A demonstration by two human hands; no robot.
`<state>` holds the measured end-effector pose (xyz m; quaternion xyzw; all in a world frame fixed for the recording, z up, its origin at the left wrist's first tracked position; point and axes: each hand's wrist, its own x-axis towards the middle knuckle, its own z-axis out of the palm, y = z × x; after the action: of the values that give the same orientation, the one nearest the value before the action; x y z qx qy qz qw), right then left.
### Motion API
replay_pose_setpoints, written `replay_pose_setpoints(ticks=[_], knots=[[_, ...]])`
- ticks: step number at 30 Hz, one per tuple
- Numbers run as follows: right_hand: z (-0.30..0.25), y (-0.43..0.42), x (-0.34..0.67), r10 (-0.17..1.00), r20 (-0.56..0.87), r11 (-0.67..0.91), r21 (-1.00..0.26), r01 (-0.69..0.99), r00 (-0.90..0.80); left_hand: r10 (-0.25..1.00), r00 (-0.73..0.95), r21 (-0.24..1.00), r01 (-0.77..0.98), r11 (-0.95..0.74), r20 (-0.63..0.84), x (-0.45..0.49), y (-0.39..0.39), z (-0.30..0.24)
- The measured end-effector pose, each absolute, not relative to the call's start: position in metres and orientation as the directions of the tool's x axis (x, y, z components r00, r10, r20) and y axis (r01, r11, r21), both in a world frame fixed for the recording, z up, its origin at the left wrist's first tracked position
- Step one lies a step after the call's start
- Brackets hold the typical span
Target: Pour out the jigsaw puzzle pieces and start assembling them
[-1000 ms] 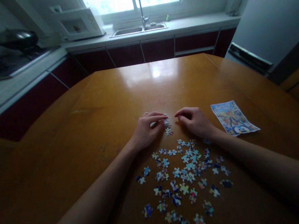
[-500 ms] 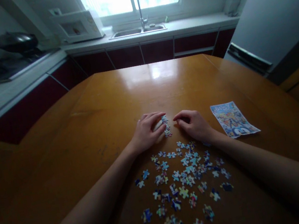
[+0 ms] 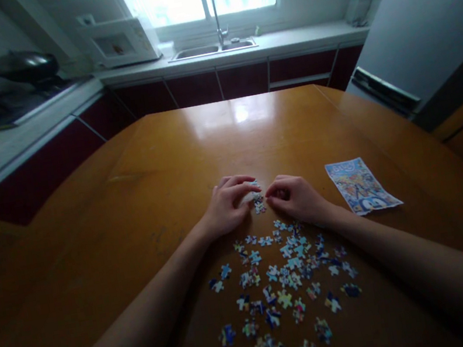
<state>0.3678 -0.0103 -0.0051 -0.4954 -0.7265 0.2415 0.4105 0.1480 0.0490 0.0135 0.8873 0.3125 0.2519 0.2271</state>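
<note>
A narrow strip of joined puzzle pieces (image 3: 259, 204) lies on the table between my hands. My left hand (image 3: 230, 203) rests at its left side, fingers spread and curved, with the fingertips reaching over the strip and hiding part of it. At the strip's right edge is my right hand (image 3: 295, 197), its thumb and forefinger pinched together; whatever is between the tips is too small to make out. Many loose puzzle pieces (image 3: 291, 263) are scattered nearer to me, between my forearms, in blue, white, yellow and dark tones.
A printed picture sheet (image 3: 360, 186) lies right of my right hand. The wooden table (image 3: 159, 168) has rounded sides. Beyond it stand a counter with a sink (image 3: 213, 50), a microwave (image 3: 121, 43), a stove with a lidded wok (image 3: 22, 67), and a grey fridge (image 3: 426, 10) at right.
My right hand has moved left to the strip's right edge, its fingertips closing up. My left forefinger has stretched further right over the strip. The loose pieces look the same.
</note>
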Motion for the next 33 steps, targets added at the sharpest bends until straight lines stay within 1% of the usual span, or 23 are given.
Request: replay_pose_setpoints(ticks=[5,10,16,23,26,30,33], knots=[[-0.005,-0.011,0.367,0.919,0.334,0.394,-0.742,0.542,-0.211,0.63,0.728,0.548,0.422,-0.722,0.271,0.147,0.047,0.02],[-0.003,-0.012,0.367,0.923,0.316,0.385,-0.719,0.578,-0.222,0.616,0.749,0.505,0.444,-0.74,0.243,0.146,0.049,0.017],[-0.002,-0.01,0.367,0.921,0.321,0.388,-0.702,0.598,-0.221,0.585,0.755,0.478,0.412,-0.775,0.298,0.146,0.057,0.006],[-0.001,-0.01,0.366,0.927,0.315,0.372,-0.709,0.6,-0.204,0.61,0.735,0.464,0.448,-0.764,0.295,0.147,0.059,0.003],[0.001,-0.009,0.366,0.931,0.317,0.362,-0.726,0.584,-0.183,0.626,0.718,0.505,0.435,-0.745,0.305,0.147,0.058,0.006],[-0.001,-0.007,0.368,0.936,0.337,0.343,-0.796,0.499,-0.105,0.698,0.619,0.644,0.376,-0.666,0.359,0.149,0.057,0.008],[-0.005,-0.005,0.369,0.94,0.337,0.319,-0.833,0.452,-0.044,0.735,0.563,0.666,0.386,-0.639,0.379,0.151,0.056,0.007]])
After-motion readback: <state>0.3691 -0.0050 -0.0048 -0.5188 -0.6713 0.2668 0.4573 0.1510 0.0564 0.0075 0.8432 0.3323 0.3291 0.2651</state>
